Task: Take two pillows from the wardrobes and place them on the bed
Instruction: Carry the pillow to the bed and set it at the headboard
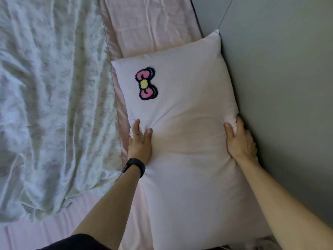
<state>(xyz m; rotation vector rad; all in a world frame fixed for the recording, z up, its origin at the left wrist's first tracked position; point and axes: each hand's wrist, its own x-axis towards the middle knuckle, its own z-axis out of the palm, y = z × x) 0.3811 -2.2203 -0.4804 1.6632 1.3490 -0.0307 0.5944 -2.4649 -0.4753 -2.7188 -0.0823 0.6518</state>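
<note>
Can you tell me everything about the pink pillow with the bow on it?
The pillow is pale pink, soft-looking cloth, long and puffy. A fuzzy bow patch, pink with a dark outline and a yellow middle, sits near its far left corner. It lies flat on the pink sheet, its right edge against the grey wall. The left hand and right hand grip its two sides, fingers bunching the cloth.

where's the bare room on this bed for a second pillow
Free: the pink sheet beyond the pillow, bordered by the floral duvet and the grey wall. Crowded: near end, where left hand and right hand grip the pillow.
</note>
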